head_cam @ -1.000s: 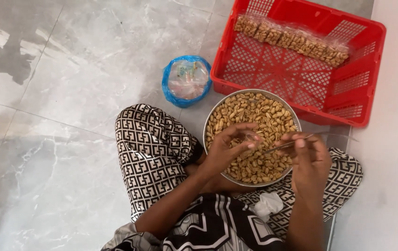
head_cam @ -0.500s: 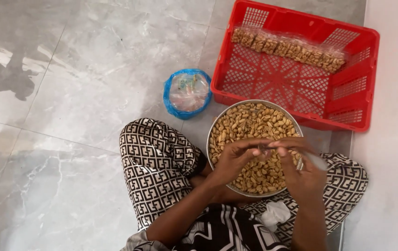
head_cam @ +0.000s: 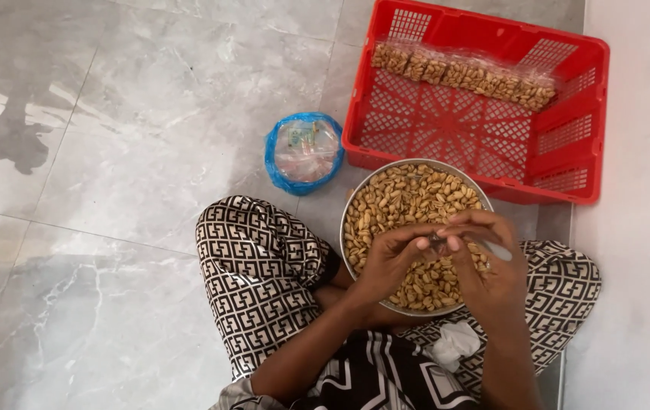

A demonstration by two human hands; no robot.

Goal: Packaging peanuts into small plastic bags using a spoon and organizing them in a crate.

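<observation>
While hands (head_cam: 446, 262) pinch small clear bag over peanut-filled metal bowl (head_cam: 363, 199), red crate (head_cam: 484, 125) holds packed bags (head_cam: 462, 74).

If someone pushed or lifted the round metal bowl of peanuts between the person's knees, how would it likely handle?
The metal bowl looks stiff and is filled nearly to the rim with peanuts, so it is probably heavy for its size. On the glossy tile floor it would likely slide rather than tip. A sharp tilt could spill loose nuts.
</observation>
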